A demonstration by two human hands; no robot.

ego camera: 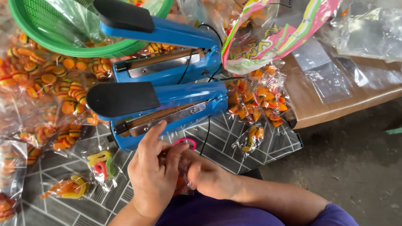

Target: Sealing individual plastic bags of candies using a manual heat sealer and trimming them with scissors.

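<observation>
Just below the nearer blue heat sealer (167, 109), we see the left hand (153, 175) and right hand (209, 178) pinching one small clear candy bag (183, 178), fingers curled shut. The left forefinger touches the sealing bar; we judge a burn possible, or a crooked seal.

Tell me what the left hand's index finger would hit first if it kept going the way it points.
Most likely the metal sealing bar of the nearer blue heat sealer: the left hand points its index finger up at it, fingertip nearly touching, though depth is hard to judge.
</observation>
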